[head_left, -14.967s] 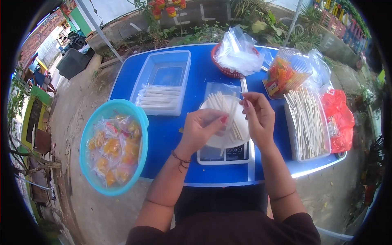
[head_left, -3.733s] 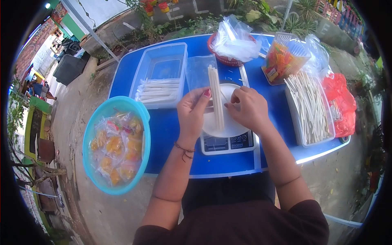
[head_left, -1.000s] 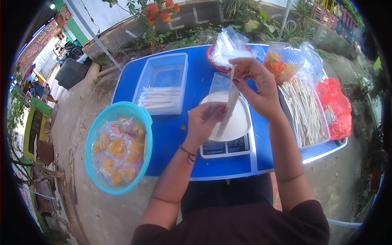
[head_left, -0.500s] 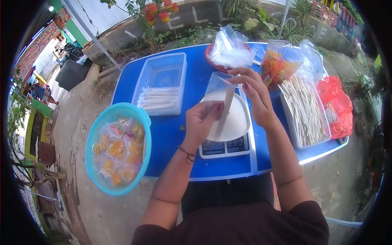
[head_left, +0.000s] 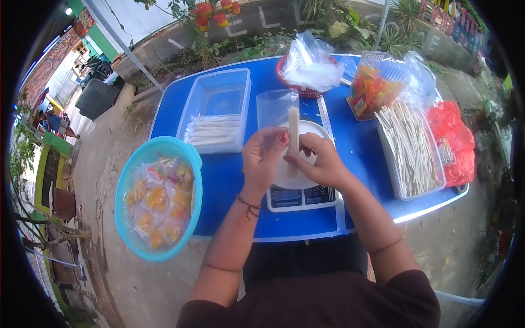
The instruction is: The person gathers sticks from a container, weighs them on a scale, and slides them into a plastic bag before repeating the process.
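Observation:
Over the round white pan point(head_left: 316, 130) of a digital kitchen scale point(head_left: 322, 199), both hands hold an upright bundle of pale thin sticks point(head_left: 293, 131) at a clear plastic bag point(head_left: 273, 106). My left hand point(head_left: 262, 158) is closed, its thumb pressing the bag against the bundle's left side. My right hand point(head_left: 322, 163) is closed around the bundle's right side, thumb in front and fingers curled. The bag's flat upper part stands out to the left of the sticks. Whether the lower ends sit inside the bag is hard to make out.
A clear box point(head_left: 188, 143) of wrapped stick bundles stands left, a turquoise basin point(head_left: 198, 188) of bagged orange pieces nearer. Behind is a red basket point(head_left: 281, 71) of plastic bags. Right are a tub point(head_left: 402, 194) of loose sticks, a colourful packet point(head_left: 372, 90) and a red bag point(head_left: 456, 142).
My right hand has come down from the bundle's top to its side and closed on it. The bundle has turned more upright, and the bag now spreads out to its left.

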Demonstrator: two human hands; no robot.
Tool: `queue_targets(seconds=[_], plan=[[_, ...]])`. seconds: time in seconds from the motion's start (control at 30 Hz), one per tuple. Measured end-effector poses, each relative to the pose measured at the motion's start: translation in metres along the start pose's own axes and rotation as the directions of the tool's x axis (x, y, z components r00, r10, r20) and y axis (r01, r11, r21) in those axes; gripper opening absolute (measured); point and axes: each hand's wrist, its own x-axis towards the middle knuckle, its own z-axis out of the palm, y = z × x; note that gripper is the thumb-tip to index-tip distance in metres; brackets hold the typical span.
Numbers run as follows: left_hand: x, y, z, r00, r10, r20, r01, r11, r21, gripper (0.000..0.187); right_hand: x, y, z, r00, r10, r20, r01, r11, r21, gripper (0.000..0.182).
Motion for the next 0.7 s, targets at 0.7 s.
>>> queue_targets(seconds=[0.7], plan=[[-0.003,0.012,0.004,0.982,-0.175,0.067,0.174,0.985,0.017,0.020,0.029,-0.031,-0.043,0.948,0.080,-0.308,0.071,0.890,0.451,0.031]])
